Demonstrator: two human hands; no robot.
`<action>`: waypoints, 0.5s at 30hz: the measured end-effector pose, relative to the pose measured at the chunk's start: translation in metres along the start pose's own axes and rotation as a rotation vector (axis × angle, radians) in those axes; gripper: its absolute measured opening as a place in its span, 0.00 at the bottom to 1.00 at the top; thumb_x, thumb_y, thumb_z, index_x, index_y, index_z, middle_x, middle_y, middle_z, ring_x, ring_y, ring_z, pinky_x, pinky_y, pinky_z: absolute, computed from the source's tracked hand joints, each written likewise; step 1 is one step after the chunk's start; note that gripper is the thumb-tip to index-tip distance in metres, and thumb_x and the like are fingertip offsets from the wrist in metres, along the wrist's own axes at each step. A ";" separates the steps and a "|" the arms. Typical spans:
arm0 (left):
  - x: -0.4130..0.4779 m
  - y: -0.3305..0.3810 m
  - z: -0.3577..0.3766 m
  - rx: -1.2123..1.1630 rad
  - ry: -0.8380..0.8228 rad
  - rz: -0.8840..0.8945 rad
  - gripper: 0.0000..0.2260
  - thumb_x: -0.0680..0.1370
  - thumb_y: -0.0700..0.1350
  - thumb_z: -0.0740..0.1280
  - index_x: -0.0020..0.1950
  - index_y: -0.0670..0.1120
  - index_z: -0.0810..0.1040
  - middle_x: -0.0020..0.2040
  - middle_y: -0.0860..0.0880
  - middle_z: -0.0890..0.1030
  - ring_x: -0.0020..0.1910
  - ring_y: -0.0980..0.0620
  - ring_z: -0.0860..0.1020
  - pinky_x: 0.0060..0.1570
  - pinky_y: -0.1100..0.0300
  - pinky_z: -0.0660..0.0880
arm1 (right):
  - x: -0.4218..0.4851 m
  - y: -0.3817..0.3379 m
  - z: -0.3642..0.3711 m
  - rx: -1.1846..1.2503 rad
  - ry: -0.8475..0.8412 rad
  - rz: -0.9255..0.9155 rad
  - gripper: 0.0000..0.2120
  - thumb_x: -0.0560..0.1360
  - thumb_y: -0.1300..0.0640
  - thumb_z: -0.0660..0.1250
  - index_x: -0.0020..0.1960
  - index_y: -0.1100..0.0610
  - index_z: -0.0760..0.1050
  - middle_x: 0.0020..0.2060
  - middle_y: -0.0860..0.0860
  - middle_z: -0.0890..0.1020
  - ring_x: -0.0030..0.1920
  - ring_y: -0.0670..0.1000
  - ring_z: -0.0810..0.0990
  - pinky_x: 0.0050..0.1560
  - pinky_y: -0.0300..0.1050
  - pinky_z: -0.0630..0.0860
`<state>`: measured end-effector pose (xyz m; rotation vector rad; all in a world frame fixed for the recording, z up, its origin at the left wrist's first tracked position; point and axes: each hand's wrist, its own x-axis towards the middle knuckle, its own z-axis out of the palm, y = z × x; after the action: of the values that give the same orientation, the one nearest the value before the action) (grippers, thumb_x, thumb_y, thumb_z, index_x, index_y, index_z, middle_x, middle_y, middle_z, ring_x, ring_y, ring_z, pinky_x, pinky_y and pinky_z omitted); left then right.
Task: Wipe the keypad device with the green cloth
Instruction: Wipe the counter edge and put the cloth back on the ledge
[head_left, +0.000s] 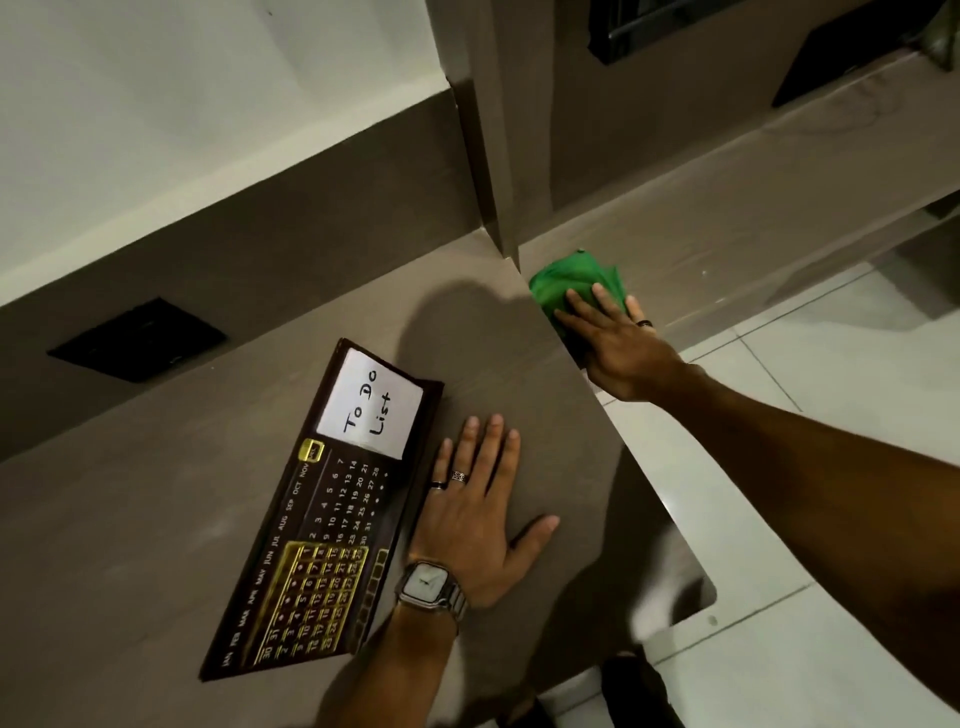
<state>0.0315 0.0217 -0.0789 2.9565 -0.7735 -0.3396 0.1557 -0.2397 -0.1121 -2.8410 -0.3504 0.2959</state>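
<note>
The keypad device (332, 525), a dark flat slab with a calendar grid, gold keys and a white "To Do List" label (371, 405), lies near the front edge of the brown desk (130, 519), angled so its label end points toward the back wall. The left hand (475, 514) rests flat on the desk top just beside the device's right long edge, fingers spread and holding nothing; it seems placed there to brace the body, and perhaps to steady the device once wiping starts. The right hand (618, 343) reaches past the desk's right edge to the lower ledge (753, 234) beyond it, where the green cloth (566, 283) sits bunched near the ledge's left end, close to the upright panel (493, 130). The fingers lie spread over the cloth, pressing on it rather than closed around it, so the cloth looks not yet gathered up. The wiping itself has not begun. Between cloth and device the desk surface is bare, giving an open path back across the right edge. The ledge's front edge is close to the cloth, so a loose pick-up could drop it to the tiled floor (857, 364).
</note>
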 end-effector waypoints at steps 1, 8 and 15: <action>0.000 0.000 -0.001 -0.004 -0.013 -0.003 0.39 0.75 0.71 0.47 0.78 0.49 0.45 0.80 0.48 0.47 0.78 0.47 0.42 0.76 0.46 0.44 | 0.000 -0.003 -0.007 0.009 0.013 0.014 0.30 0.78 0.51 0.60 0.78 0.51 0.56 0.79 0.53 0.55 0.78 0.59 0.47 0.73 0.70 0.48; -0.008 0.003 -0.031 -0.028 -0.086 -0.008 0.36 0.76 0.69 0.43 0.77 0.48 0.41 0.80 0.47 0.43 0.78 0.48 0.40 0.77 0.47 0.44 | -0.012 -0.105 -0.073 0.459 0.433 -0.048 0.11 0.78 0.58 0.60 0.58 0.56 0.78 0.55 0.55 0.80 0.56 0.55 0.76 0.58 0.53 0.74; -0.057 -0.021 -0.105 0.098 0.300 -0.038 0.25 0.79 0.56 0.55 0.72 0.46 0.63 0.73 0.44 0.68 0.74 0.44 0.63 0.72 0.44 0.60 | -0.008 -0.220 -0.096 0.847 0.053 -0.075 0.19 0.82 0.59 0.56 0.72 0.58 0.68 0.70 0.57 0.72 0.70 0.54 0.69 0.71 0.50 0.65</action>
<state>0.0172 0.0693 0.0322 3.0120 -0.7137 0.1428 0.1241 -0.0581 0.0415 -1.9950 -0.2395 0.2686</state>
